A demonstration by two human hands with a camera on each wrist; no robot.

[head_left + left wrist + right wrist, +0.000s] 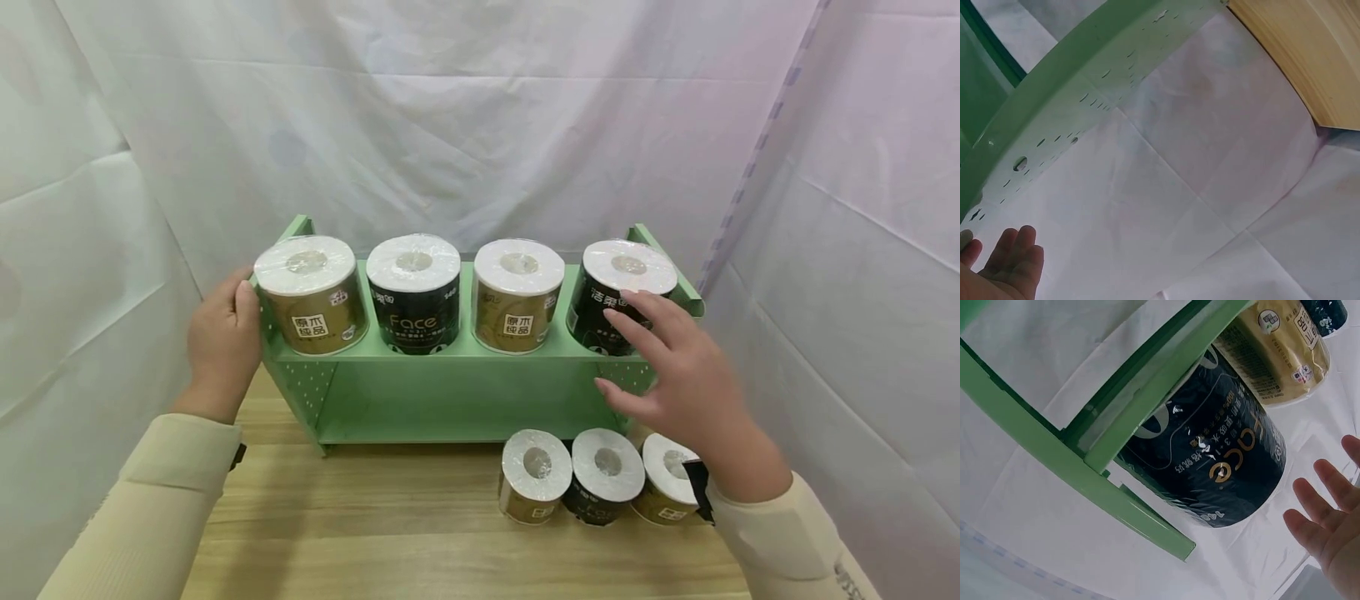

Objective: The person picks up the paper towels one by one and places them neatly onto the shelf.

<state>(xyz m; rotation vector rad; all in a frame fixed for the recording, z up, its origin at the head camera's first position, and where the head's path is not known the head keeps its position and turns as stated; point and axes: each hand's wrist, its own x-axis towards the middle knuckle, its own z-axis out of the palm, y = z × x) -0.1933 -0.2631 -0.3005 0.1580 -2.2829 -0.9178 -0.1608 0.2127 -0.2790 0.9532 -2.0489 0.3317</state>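
Observation:
Four toilet paper rolls stand in a row on the upper tier of a green shelf (390, 400): a gold-wrapped roll (318, 321), a black-wrapped roll (416, 317), another gold roll (517, 321) and a rightmost black roll (588, 308). At the shelf's left end is my left hand (225, 342), beside the side panel and the first gold roll; the left wrist view shows its fingers (1019, 256) loosely extended. My right hand (686, 375) is spread before the rightmost black roll. In the right wrist view, its fingers (1313, 503) are apart from that black roll (1210, 450).
On the wooden table (360, 533), three rolls stand together in front of the shelf's right half: a gold roll (525, 504), a black roll (592, 504) and a gold roll (660, 507) partly behind my right wrist. White cloth (480, 125) hangs behind and at both sides.

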